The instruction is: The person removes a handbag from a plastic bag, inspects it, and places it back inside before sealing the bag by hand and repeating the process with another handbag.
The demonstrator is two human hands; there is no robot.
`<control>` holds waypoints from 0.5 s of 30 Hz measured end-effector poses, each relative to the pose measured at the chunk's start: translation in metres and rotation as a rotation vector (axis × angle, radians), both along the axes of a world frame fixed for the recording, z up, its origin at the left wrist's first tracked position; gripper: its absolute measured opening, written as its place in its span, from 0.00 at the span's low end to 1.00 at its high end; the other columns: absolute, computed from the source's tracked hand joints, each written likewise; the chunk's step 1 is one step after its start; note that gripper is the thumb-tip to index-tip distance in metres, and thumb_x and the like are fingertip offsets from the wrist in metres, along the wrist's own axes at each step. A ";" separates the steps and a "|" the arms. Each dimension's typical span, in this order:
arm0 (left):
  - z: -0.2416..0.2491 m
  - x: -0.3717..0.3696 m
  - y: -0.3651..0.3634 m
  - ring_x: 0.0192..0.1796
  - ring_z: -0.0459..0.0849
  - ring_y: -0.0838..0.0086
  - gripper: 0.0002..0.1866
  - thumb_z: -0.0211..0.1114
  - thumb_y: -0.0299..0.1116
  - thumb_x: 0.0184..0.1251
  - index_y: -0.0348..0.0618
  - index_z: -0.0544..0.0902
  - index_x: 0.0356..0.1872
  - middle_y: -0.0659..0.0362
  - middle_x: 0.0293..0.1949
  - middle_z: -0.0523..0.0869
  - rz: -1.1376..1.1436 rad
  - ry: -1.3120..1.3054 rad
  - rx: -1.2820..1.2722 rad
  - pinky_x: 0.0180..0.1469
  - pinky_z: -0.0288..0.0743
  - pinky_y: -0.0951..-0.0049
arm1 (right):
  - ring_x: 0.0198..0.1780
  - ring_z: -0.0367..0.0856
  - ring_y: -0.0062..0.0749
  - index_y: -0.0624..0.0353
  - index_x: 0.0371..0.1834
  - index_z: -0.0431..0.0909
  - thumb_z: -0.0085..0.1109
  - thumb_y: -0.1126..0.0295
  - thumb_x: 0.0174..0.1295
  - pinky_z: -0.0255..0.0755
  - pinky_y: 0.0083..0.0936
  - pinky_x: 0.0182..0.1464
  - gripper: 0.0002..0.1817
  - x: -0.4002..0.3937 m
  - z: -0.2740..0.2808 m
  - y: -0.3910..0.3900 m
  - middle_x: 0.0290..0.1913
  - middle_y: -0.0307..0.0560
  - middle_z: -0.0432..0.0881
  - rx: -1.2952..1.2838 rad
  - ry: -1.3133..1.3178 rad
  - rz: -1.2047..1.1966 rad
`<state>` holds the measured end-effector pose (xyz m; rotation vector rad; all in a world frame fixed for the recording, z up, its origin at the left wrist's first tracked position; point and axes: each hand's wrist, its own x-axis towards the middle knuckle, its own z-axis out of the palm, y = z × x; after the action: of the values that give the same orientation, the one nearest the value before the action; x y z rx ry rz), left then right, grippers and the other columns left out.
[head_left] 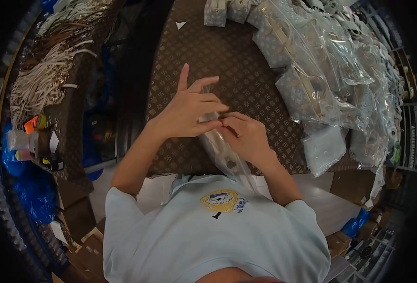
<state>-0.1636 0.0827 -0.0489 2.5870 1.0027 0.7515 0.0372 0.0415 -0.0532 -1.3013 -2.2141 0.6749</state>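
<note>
Both hands meet over the near part of the brown patterned table, at a long clear plastic bag (214,147). My left hand (189,111) has its thumb and a finger closed on the bag's upper part, while its other fingers stretch outward. Opposite it, my right hand (246,137) pinches the plastic with thumb and forefinger, the fingertips almost touching the left thumb. The bag hangs down toward the shirt, past the table edge. Something pale shows inside it, but I cannot make out what.
Several bagged grey patterned handbags (307,94) pile up along the right side. A stack of flat clear bags (325,148) lies at the near right. Pale and brown straps (43,78) heap on the left table. A white paper scrap (180,24) lies farther back.
</note>
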 end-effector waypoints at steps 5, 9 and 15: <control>0.014 0.001 0.010 0.53 0.76 0.70 0.05 0.70 0.30 0.48 0.49 0.81 0.24 0.68 0.29 0.80 -0.159 0.131 0.031 0.72 0.34 0.40 | 0.32 0.80 0.35 0.55 0.26 0.80 0.64 0.69 0.53 0.75 0.27 0.32 0.04 0.002 -0.009 -0.004 0.30 0.39 0.80 0.229 0.053 -0.117; 0.014 -0.007 0.012 0.52 0.76 0.70 0.06 0.70 0.28 0.48 0.49 0.80 0.25 0.67 0.29 0.80 -0.122 0.178 0.125 0.72 0.37 0.41 | 0.38 0.79 0.37 0.55 0.30 0.78 0.58 0.67 0.57 0.75 0.33 0.38 0.04 0.009 -0.009 -0.009 0.31 0.40 0.77 0.018 0.066 -0.150; 0.002 -0.040 0.025 0.51 0.77 0.66 0.03 0.65 0.28 0.57 0.48 0.79 0.29 0.64 0.31 0.80 0.106 0.131 0.126 0.73 0.40 0.45 | 0.39 0.79 0.37 0.55 0.28 0.78 0.55 0.68 0.57 0.74 0.34 0.39 0.05 0.026 -0.009 -0.011 0.31 0.40 0.77 -0.022 0.109 -0.119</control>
<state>-0.2035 0.1075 -0.0473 2.7397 1.1754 0.6988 0.0627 0.0305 -0.0623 -1.3616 -2.0308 0.7099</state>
